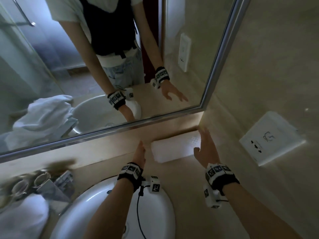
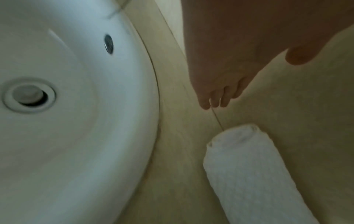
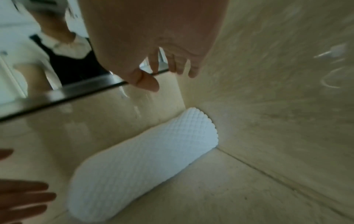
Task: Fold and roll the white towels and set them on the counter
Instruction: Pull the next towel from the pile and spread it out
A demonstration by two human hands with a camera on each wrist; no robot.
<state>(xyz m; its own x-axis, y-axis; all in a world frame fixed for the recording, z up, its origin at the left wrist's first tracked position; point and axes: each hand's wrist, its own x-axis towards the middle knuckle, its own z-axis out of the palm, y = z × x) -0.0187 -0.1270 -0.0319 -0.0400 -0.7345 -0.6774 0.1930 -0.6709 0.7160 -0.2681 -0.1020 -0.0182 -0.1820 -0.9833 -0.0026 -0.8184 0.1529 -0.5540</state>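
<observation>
A rolled white towel (image 1: 174, 147) with a waffle weave lies on the beige counter (image 1: 181, 173), its right end against the side wall under the mirror. My left hand (image 1: 140, 152) hovers just left of the roll, fingers straight, apart from it. To the right of the roll my right hand (image 1: 206, 145) is held above its end with fingers extended and holds nothing. From the left wrist the roll's spiral end (image 2: 235, 136) shows below my fingers (image 2: 214, 101). The right wrist view has the roll (image 3: 138, 163) lying free beneath my spread fingers (image 3: 172, 65).
A white round basin (image 1: 110, 211) sits in the counter under my forearms. More white towels (image 1: 19, 218) and a tray of glasses (image 1: 39, 180) crowd the left end. The framed mirror (image 1: 120, 128) runs along the back; a wall socket (image 1: 271, 140) is at right.
</observation>
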